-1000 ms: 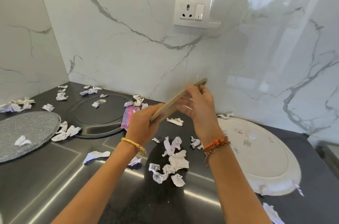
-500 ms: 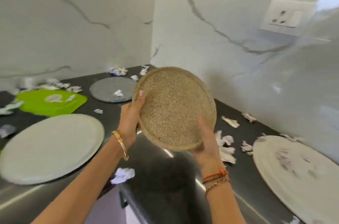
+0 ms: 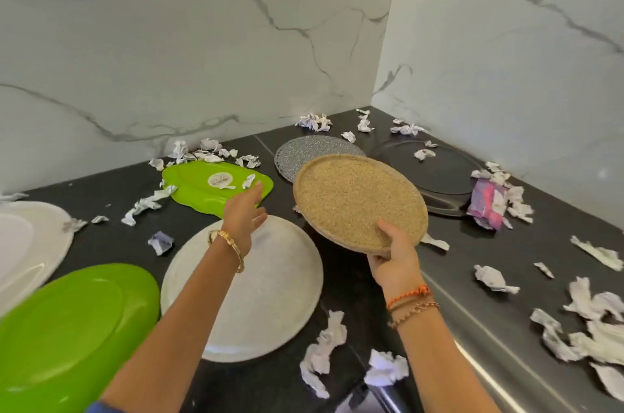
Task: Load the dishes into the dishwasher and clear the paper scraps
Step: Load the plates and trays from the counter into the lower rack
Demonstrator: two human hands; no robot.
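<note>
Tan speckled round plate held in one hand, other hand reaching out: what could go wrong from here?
1. The right hand holds the tan speckled round plate by its near rim only, tilted; that grip may slip.
2. The open left hand reaches toward the lime green tray, which carries crumpled paper scraps that could scatter if it is lifted.

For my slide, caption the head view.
Right hand holds a tan speckled plate; open left hand reaches over the littered counter.
</note>
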